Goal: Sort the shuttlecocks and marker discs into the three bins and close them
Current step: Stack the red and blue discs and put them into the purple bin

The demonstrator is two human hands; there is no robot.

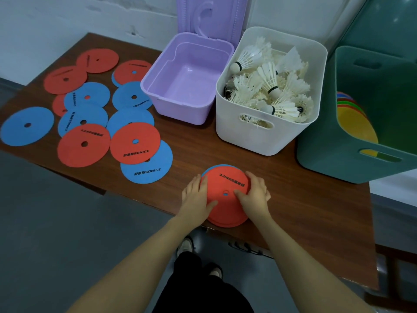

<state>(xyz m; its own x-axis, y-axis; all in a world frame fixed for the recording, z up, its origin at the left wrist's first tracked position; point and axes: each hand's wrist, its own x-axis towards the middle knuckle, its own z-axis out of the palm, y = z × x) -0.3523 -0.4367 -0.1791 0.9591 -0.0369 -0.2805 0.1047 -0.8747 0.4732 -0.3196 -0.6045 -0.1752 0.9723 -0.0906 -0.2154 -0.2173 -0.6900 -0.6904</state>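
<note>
A small stack of marker discs (225, 184), red on top with a blue edge showing behind, sits at the table's front edge and hangs slightly over it. My left hand (196, 197) holds its left side, thumb on top. My right hand (255, 193) grips its right side, fingers curled over the rim. Several loose red and blue discs (135, 143) lie spread over the left of the table. The purple bin (158, 91) stands empty with its lid up. The white bin (248, 136) is full of white shuttlecocks (270, 86). The green bin (327, 159) holds coloured discs.
The brown table (304, 199) ends just below my hands, with grey floor and my shoes beyond. The three bins line the back and right. A white wall stands behind the table.
</note>
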